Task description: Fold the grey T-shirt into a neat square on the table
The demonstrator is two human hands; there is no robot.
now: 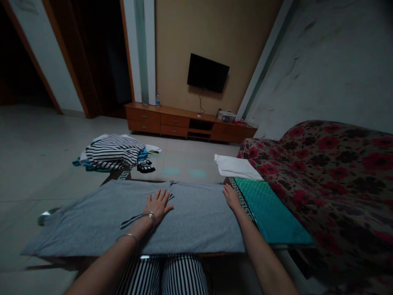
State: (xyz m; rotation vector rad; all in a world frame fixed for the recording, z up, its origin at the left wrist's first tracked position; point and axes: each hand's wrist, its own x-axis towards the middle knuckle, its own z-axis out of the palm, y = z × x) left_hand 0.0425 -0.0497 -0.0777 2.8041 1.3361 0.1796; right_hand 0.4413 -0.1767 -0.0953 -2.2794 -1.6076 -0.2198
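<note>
A grey knit garment point(196, 229) with dark drawstrings lies spread flat across a low table, its left part reaching past the table's left side. My left hand point(159, 206) presses flat on the middle of the cloth, fingers spread, with bracelets at the wrist. Over at the garment's right end, my right hand point(231, 196) rests with its fingertips on the cloth near the far edge. Its fingers look stretched out, and nothing shows in its grasp. A folded teal patterned cloth point(273, 213) lies just right of my right forearm.
A pile of striped and coloured clothes point(115, 151) sits beyond the table's left part. Folded white cloth point(236, 167) lies at the far right. The floral sofa point(331, 184) stands along the right. A low wooden cabinet point(175, 121) and wall television point(208, 73) are farther back.
</note>
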